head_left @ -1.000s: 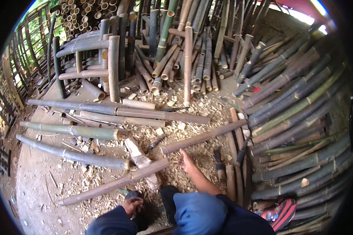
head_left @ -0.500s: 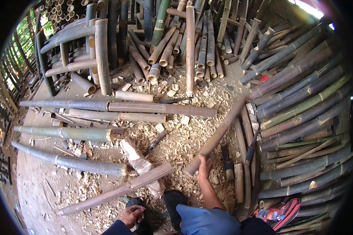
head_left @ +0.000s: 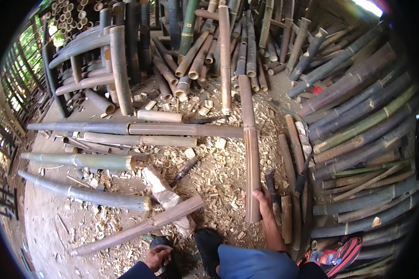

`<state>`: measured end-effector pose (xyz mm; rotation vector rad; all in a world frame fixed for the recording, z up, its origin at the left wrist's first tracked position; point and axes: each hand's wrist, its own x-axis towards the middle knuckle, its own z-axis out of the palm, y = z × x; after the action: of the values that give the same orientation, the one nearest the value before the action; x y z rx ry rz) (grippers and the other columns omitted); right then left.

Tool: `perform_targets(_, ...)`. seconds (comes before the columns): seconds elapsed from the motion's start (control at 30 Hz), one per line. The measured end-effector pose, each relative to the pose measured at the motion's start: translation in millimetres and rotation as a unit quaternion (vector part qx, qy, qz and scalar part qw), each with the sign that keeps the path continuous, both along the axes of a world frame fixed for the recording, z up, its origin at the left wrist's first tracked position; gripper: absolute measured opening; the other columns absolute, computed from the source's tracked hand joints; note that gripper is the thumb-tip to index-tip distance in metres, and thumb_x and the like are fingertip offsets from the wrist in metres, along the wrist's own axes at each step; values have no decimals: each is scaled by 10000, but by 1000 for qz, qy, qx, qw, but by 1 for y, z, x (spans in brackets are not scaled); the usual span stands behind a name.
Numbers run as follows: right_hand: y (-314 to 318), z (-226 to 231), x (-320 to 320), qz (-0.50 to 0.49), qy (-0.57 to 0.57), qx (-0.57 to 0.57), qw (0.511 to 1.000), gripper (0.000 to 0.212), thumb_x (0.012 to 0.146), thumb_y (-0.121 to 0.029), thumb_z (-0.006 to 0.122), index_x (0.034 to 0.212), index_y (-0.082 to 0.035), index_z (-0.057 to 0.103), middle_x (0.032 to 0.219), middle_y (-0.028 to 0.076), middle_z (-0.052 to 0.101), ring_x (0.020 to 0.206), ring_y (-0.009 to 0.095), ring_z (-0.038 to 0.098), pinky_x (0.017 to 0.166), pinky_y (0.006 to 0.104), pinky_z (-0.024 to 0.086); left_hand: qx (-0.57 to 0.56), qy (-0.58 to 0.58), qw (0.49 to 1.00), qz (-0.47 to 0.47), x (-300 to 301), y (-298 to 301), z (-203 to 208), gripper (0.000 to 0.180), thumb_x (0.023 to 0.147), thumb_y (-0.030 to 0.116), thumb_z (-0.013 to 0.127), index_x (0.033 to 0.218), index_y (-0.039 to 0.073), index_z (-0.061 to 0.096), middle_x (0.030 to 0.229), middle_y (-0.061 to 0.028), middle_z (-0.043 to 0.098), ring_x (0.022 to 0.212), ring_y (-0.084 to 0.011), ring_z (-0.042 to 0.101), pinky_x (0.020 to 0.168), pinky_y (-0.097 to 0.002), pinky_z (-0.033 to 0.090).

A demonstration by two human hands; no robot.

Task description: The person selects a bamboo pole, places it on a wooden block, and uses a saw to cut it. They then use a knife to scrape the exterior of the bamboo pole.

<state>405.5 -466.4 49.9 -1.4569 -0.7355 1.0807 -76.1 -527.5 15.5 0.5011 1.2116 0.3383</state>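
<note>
My right hand grips a brown bamboo pole near its lower end, with the fingers wrapped round it. This pole stretches away from me over the wood chips, its far end reaching toward the stacked bamboo. By my left foot is my left hand, its fingers curled in with nothing seen in them. Ahead of it, a shorter brown bamboo piece lies slantwise across a rough wood block. Next to the block rests a dark-handled blade tool.
Several bamboo poles lie on the floor at left. A joined bamboo frame stands behind them. Stacked poles line the right side, with a red-and-black bag and a plastic bottle nearby. Tools lie right of my hand.
The bamboo pole in my right hand has swung from a rightward slant to nearly straight ahead, its near end shifting right. My left hand has stayed in place.
</note>
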Motion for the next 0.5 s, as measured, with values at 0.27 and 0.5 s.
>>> perform_targets(0.27, 2, 71, -53, 162, 114, 4, 980, 654, 811, -170, 786, 1370, 41, 521, 1024, 103, 649, 777, 164, 665, 690, 322, 581, 15, 19, 1000, -5, -6, 1, 5, 230, 964, 194, 677, 1107, 16, 702, 737, -75, 691, 489, -116, 562, 410, -254, 365)
perform_targets(0.5, 5, 31, -95, 188, -60, -43, 979, 691, 810, -190, 803, 1373, 52, 483, 1012, 109, 638, 799, 184, 670, 698, 335, 589, 30, 31, 999, -31, -4, 1, 15, 291, 964, 237, 684, 1141, 7, 701, 765, -61, 704, 497, -97, 558, 419, -248, 369)
